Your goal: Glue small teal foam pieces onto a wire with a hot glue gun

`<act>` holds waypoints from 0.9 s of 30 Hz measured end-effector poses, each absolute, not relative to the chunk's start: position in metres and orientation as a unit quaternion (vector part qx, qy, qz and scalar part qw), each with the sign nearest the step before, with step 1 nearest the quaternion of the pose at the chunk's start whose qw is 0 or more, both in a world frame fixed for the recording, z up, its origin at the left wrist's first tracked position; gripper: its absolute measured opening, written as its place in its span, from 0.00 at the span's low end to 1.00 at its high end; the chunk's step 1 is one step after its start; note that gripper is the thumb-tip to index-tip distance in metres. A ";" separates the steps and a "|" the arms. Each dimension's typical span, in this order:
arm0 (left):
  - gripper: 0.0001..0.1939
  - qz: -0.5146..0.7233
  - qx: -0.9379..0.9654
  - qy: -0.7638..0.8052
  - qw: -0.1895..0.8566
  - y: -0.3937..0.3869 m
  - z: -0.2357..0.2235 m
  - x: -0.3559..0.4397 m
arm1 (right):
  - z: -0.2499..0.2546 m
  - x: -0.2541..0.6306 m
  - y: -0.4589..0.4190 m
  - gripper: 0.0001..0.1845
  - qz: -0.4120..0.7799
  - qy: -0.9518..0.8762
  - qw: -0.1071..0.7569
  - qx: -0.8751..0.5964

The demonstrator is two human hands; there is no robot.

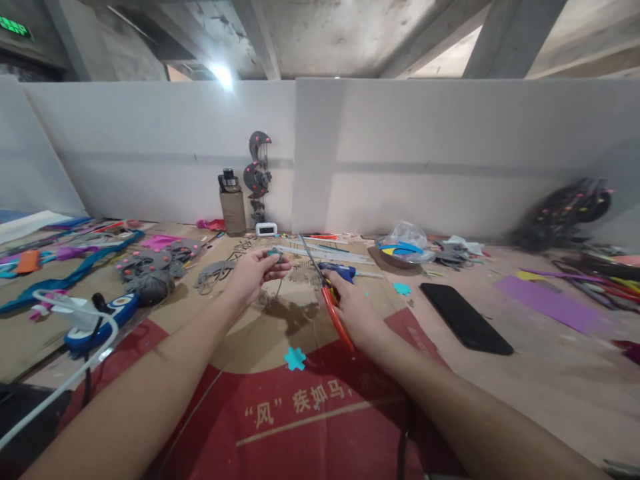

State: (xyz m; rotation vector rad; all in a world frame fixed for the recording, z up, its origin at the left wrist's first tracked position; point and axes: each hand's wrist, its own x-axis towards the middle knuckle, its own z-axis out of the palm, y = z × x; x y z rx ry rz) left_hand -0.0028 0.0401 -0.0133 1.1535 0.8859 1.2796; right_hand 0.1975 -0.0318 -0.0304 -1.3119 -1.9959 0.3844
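Clock centre: cyan cutout (295,359). At 11 o'clock, the left hand (260,270) pinches a small dark piece (275,254), likely to keep it exposed. At 2 o'clock, apart, the right hand (357,308) grips red-handled scissors (330,308), blades toward 11 o'clock, presumably for safety. Cardboard (245,347) underneath likely protects the desk (540,380).

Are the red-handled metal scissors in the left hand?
No, the red-handled scissors are held in the right hand.

Glaring light (221,75), edges seemingly soft
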 end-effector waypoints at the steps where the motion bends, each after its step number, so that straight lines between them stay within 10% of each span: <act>1: 0.06 0.542 0.501 0.378 0.558 0.037 -0.013 -0.002 | -0.031 0.198 -0.031 0.22 0.142 -0.770 0.344 -0.518; 27: 0.11 0.578 0.593 0.355 0.433 0.011 -0.018 0.024 | -0.028 0.191 -0.047 0.25 -0.007 -0.778 0.194 -0.597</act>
